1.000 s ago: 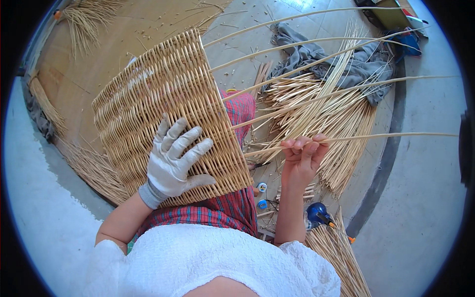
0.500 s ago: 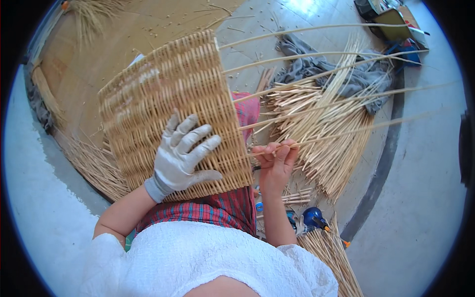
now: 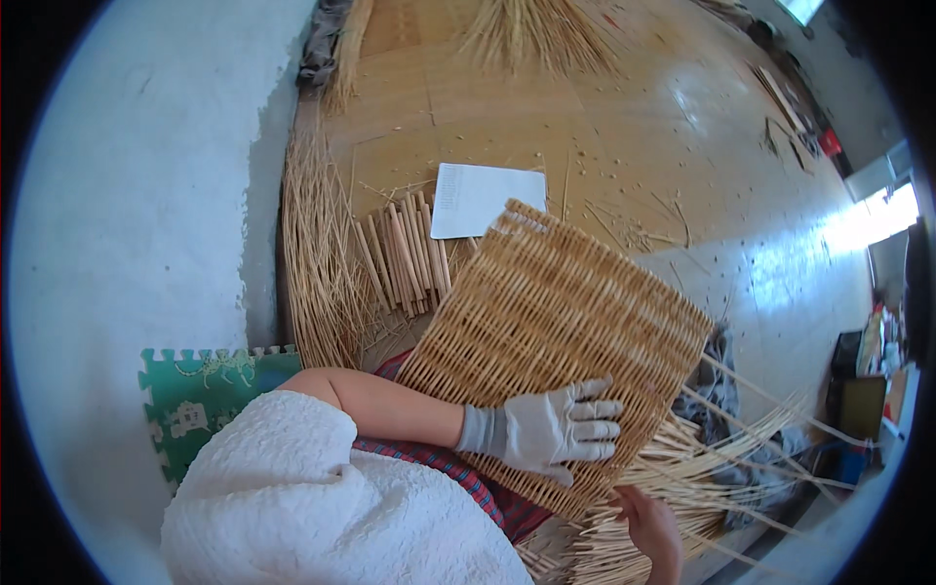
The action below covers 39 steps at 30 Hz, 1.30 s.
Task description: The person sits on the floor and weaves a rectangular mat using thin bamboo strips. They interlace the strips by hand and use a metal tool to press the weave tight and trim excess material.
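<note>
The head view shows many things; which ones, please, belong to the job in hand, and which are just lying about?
Seemingly in the job: woven panel, long rods projecting from it, gloved left hand on it, bare right hand by its edge.

Seemingly lying about: white sheet, green mat, grey cloth.

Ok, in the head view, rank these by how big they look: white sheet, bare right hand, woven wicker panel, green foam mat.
Largest to smallest:
1. Woven wicker panel
2. Green foam mat, counting only the part showing
3. White sheet
4. Bare right hand, without the forearm
</note>
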Each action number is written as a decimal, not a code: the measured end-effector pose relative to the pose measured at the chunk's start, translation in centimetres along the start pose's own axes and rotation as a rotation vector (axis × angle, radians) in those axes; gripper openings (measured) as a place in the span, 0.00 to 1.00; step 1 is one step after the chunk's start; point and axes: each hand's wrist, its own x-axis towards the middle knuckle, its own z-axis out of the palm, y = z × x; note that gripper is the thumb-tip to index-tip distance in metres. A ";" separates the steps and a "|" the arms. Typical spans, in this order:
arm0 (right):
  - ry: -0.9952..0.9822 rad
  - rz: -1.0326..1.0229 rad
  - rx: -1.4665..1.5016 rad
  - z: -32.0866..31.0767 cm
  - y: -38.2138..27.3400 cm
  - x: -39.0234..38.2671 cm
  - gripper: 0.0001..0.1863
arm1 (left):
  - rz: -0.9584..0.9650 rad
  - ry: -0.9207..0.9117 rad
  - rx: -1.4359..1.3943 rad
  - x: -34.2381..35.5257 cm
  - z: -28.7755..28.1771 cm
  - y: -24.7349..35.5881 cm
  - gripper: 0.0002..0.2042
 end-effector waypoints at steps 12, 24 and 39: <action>0.911 -0.297 -0.485 8.9 3.6 0.9 0.05 | -0.003 0.014 -0.147 0.2 0.2 -1.0 0.41; 0.563 -0.241 -0.364 6.1 0.1 -0.5 0.05 | 0.024 0.047 -0.225 0.2 0.3 -1.3 0.39; 0.456 0.065 0.394 9.0 0.7 1.2 0.13 | 0.010 0.027 -0.141 -0.4 0.9 -1.6 0.43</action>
